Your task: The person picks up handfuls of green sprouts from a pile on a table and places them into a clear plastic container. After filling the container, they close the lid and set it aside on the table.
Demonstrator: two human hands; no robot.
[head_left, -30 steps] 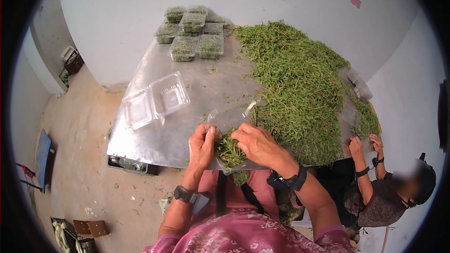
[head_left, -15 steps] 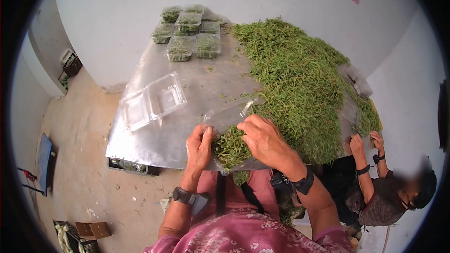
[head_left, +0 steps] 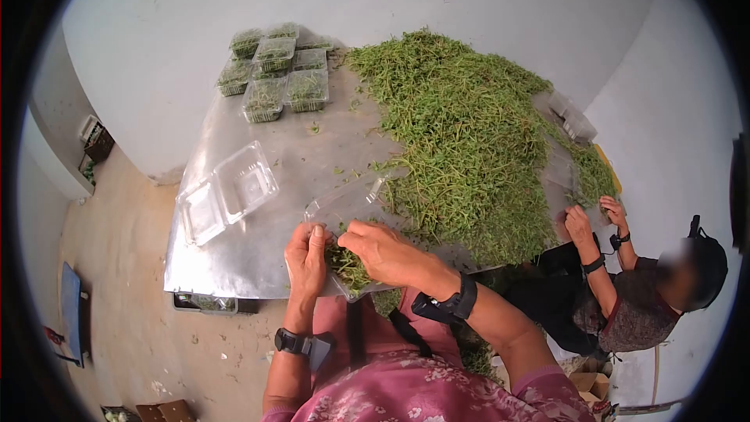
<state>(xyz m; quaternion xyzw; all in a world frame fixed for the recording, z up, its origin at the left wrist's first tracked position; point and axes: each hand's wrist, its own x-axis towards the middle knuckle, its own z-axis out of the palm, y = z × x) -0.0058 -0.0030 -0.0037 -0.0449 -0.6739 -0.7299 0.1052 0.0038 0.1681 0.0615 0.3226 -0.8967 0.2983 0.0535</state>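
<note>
At the near edge of the metal table, a transparent plastic clamshell box (head_left: 344,202) lies with its lid folded back away from me. Leafy green stems (head_left: 349,267) fill its near half. My left hand (head_left: 306,256) is closed on the box's left edge, thumb on top. Just over the greens, my right hand (head_left: 394,256) is closed with its fingertips close to the left thumb. What those fingertips pinch is hidden from view. The large heap of greens (head_left: 469,148) rises right beyond the box.
Another open clamshell box (head_left: 246,181) lies to the left on the table (head_left: 234,266). Several filled boxes (head_left: 266,98) are stacked at the back left. On the right, a co-worker (head_left: 633,305) has both hands near the greens. Beneath the left table edge sits a dark crate (head_left: 205,305).
My right hand has moved left across the box, so its fingertips are now near my left thumb. My left hand keeps its hold. The whole view has shifted, moving the table leftward.
</note>
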